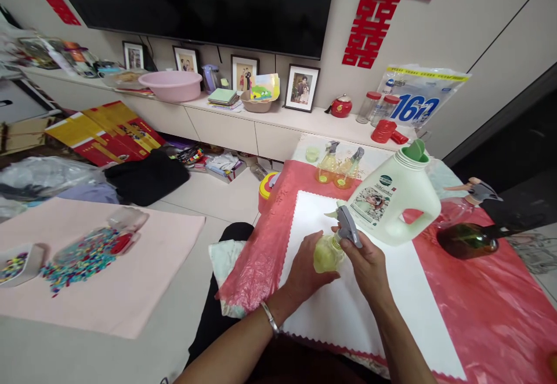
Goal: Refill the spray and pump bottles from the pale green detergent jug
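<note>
While the left hand (307, 271) wraps its fingers around the body of a small yellow-green spray bottle (326, 253), the right hand (368, 265) pinches the bottle's grey trigger head (347, 227) between thumb and fingers. The bottle sits low over a white scalloped mat (348, 308), near the mat's middle and slightly toward its left edge. That mat lies on a red plastic sheet (487, 308) that covers the table and droops over the near left edge. Just right of the hands and further off, a large pale green detergent jug (394, 201) stands tilted, touching or nearly touching the trigger head. Two more small spray bottles (337, 169) stand together at the far edge of the red sheet. At the right, a dark brown bottle (467, 240) lies on its side, well apart from the hands. The near right part of the white mat is bare. On the left, across a strip of floor, a pink mat (130, 279) carries scattered coloured beads (82, 256).
</note>
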Motion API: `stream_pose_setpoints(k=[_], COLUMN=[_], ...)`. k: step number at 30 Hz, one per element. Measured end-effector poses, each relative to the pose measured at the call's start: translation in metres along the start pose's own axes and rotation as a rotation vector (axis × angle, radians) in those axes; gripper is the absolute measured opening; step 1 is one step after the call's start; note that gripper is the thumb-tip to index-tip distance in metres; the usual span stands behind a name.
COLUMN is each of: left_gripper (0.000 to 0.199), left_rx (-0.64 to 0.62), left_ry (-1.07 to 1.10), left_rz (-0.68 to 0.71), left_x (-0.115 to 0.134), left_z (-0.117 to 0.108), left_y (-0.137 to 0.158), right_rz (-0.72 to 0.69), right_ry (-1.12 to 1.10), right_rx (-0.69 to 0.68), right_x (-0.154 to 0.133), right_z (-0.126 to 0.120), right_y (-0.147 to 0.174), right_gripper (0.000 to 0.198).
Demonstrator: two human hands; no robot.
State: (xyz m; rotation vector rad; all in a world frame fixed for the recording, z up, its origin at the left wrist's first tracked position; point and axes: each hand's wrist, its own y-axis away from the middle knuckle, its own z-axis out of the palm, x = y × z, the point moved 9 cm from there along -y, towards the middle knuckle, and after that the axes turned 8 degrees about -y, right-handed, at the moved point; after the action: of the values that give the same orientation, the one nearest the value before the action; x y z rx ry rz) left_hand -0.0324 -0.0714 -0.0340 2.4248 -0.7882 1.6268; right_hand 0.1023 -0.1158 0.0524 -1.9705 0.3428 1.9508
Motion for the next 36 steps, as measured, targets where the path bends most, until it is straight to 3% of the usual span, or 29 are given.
stream_pose_setpoints(k=[16,36], left_gripper=[0.105,0.105], left_rx=[0.014,0.009], left_ry=[0.002,0.046], left_rz=[-0.026,-0.034], left_x=[-0.003,-0.001], left_z=[0.001,0.002], left_y=[0.0,0.001], right_rz=[0.006,-0.099], right_ry=[0.013,0.134], right_rx=[-0.047,-0.126], right_x=[0.005,-0.003], right_z=[-0.003,0.003], right_y=[0.001,0.003], right_gripper=[0.043,0.029])
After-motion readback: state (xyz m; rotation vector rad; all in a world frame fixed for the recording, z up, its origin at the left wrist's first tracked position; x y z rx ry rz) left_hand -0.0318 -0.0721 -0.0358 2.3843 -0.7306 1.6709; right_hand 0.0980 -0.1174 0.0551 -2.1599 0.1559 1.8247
